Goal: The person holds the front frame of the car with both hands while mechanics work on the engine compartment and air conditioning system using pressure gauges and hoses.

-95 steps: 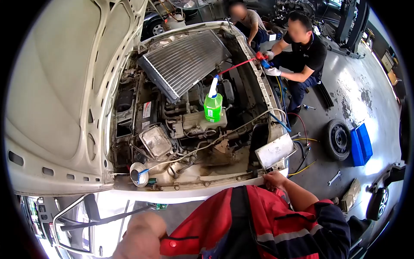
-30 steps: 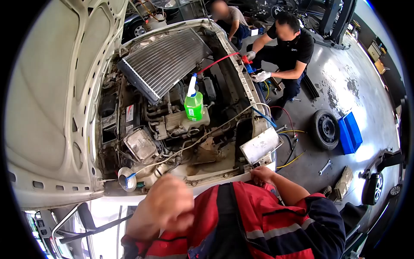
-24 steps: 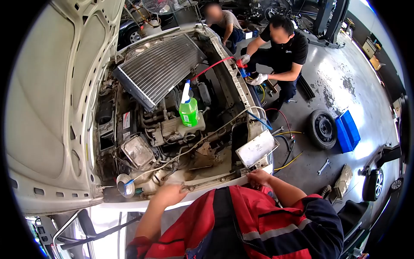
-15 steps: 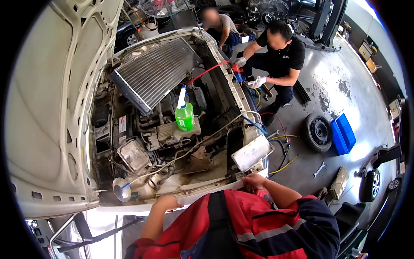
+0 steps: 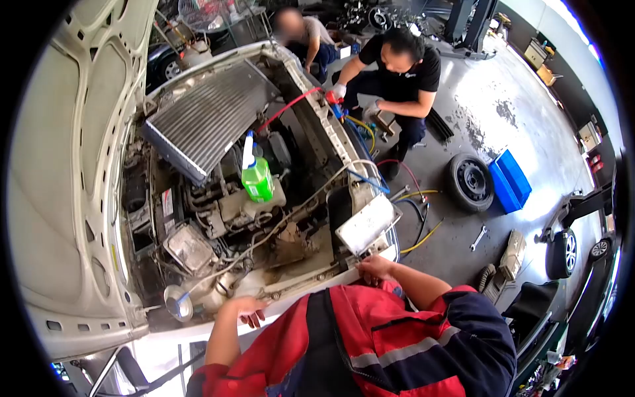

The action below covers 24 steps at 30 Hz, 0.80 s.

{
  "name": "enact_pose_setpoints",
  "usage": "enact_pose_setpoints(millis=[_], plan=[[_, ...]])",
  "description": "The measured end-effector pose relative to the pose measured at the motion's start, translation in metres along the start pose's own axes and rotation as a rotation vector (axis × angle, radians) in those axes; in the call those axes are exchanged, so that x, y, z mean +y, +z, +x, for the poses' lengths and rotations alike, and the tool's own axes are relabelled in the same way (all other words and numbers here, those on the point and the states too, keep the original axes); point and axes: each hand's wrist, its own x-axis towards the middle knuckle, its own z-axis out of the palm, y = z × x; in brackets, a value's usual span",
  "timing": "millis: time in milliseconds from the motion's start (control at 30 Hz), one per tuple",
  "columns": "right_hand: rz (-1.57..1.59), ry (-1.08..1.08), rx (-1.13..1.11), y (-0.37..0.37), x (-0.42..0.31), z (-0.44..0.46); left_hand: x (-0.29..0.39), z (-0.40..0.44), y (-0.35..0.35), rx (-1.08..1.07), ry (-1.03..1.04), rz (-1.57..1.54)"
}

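Observation:
My left hand [image 5: 243, 309] hangs at the near fender edge [image 5: 286, 299], fingers loosely curled downward and apart, with nothing seen in it. At the front corner of the car, my right hand [image 5: 376, 268] has its fingers closed beside the white box [image 5: 368, 223]; what they hold, if anything, is hidden. A green spray bottle [image 5: 257, 180] stands on the engine. The ribbed radiator [image 5: 210, 119] lies tilted across the far part of the bay. A thin hose [image 5: 284, 221] runs over the engine to a round white cup [image 5: 178, 303].
A person in a black shirt [image 5: 413, 76] crouches beyond the car, gloved hands at a red and blue tool [image 5: 336, 100]. Another person [image 5: 309, 36] crouches behind. A tyre [image 5: 469, 182], blue crate [image 5: 509, 180] and wrench [image 5: 479, 238] lie on the floor. The raised hood [image 5: 63, 178] fills the left.
My left hand came down from in front of my body to the fender edge. My right hand stays by the white box. The view has shifted, and the co-worker's near hand has drawn back from the tool.

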Motion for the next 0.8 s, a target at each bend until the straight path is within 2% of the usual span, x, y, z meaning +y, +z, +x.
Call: enact_pose_setpoints(millis=[100,167,300,500,800], plan=[[-0.023,0.028,0.01,0.001,0.009,0.007,-0.009,0.005,0.002,0.005,0.039,-0.013],[-0.153,0.018,-0.104,-0.006,0.0,0.002,-0.012,0.011,0.0,-0.013,0.046,-0.011],[-0.043,-0.037,-0.037,-0.002,0.012,0.008,-0.006,0.005,0.0,-0.056,0.0,-0.005],[-0.016,0.004,-0.028,0.0,0.007,0.005,-0.006,0.003,0.002,-0.039,0.012,-0.004],[-0.057,-0.048,-0.018,0.0,0.009,0.002,-0.003,0.0,0.006,-0.026,-0.018,-0.008]])
